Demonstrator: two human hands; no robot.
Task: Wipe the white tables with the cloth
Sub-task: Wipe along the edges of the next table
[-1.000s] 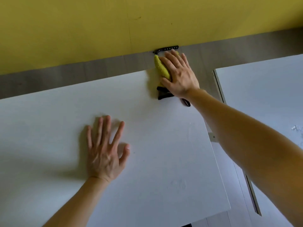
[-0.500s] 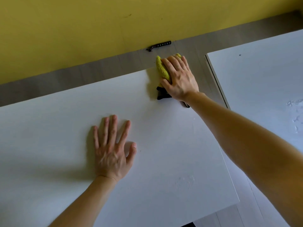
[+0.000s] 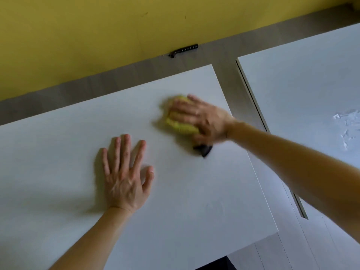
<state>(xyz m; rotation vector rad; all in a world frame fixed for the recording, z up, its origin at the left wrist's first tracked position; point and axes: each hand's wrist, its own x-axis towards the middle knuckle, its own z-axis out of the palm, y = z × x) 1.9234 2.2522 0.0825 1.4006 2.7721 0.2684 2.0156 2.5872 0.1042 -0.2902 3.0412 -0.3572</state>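
Observation:
A white table (image 3: 194, 201) fills most of the view. My right hand (image 3: 202, 117) presses a yellow cloth (image 3: 180, 126) with a dark corner flat onto the table, a little in from its far right corner; hand and cloth are motion-blurred. My left hand (image 3: 124, 176) rests flat on the table with fingers spread, below and left of the cloth. A second white table (image 3: 292, 90) stands to the right across a narrow gap and carries wet smears (image 3: 348, 125) near the right edge.
A yellow wall (image 3: 97, 36) runs along the back above a strip of grey wood floor (image 3: 136, 75). A black bar-shaped object (image 3: 184, 50) lies at the wall's foot. Pale floor shows at the lower right below the table edge.
My right hand has slid the cloth from the far right corner toward me and leftward across the table. My left hand stays planted. The view has shifted slightly.

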